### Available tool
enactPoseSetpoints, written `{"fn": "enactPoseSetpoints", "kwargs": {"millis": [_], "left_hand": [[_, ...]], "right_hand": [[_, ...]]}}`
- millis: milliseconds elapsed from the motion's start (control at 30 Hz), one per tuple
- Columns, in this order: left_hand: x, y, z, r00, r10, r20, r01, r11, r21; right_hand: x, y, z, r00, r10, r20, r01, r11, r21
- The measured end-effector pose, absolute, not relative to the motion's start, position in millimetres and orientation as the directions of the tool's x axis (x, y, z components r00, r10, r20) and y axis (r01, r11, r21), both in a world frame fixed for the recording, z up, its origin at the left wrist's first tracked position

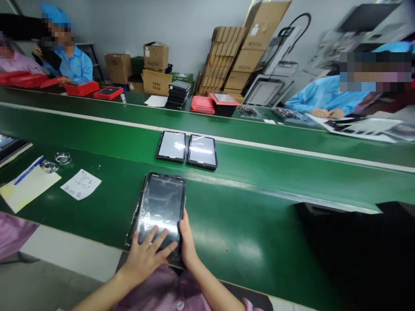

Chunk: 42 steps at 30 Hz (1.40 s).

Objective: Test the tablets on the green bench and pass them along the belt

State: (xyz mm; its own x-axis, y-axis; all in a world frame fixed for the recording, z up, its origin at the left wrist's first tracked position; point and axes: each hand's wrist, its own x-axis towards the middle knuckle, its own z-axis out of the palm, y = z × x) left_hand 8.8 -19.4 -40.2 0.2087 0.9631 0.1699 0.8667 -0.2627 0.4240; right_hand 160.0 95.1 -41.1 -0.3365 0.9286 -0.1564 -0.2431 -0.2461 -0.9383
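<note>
Tablet (pixel 163 201) over green tabletop (pixel 253 246): left hand (pixel 147 255) spread, unclenched, across its front; right hand (pixel 188 244) grasping its right edge.

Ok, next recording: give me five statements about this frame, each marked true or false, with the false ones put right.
1. The left hand rests with fingers spread on the black tablet. True.
2. The right hand holds the blue pen. False: it is at the tablet's right edge; the pen lies on the yellowish sheet.
3. Beyond the hands, two pale-screened tablets lie side by side. True.
4. The handwritten note lies right of the black tablet. False: it lies left.
5. Cardboard boxes stand beyond the green work surface. True.
</note>
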Motion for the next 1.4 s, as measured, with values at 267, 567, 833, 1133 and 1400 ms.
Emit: {"fn": "enactPoseSetpoints", "kwargs": {"millis": [267,567,833,1133,1400], "left_hand": [[-114,47,-62,-0.016,0.968,0.250,0.961,-0.054,0.273],[-142,206,4,-0.439,0.818,0.372,0.853,0.248,0.460],[4,297,-2,-0.299,0.872,-0.388,-0.724,0.058,0.687],[-5,303,2,-0.087,0.924,-0.371,-0.876,0.107,0.470],[-15,168,-9,0.187,0.898,-0.398,-0.825,0.363,0.432]], "right_hand": [[156,180,-36,-0.648,0.747,-0.144,-0.232,-0.375,-0.897],[219,313,-24,-0.183,0.870,-0.459,-0.716,-0.437,-0.544],[217,348,-9,-0.182,0.859,-0.479,-0.868,-0.369,-0.333],[232,341,-14,-0.226,0.949,-0.221,-0.814,-0.309,-0.493],[275,209,-28,-0.407,0.890,-0.205,-0.677,-0.445,-0.586]]}}
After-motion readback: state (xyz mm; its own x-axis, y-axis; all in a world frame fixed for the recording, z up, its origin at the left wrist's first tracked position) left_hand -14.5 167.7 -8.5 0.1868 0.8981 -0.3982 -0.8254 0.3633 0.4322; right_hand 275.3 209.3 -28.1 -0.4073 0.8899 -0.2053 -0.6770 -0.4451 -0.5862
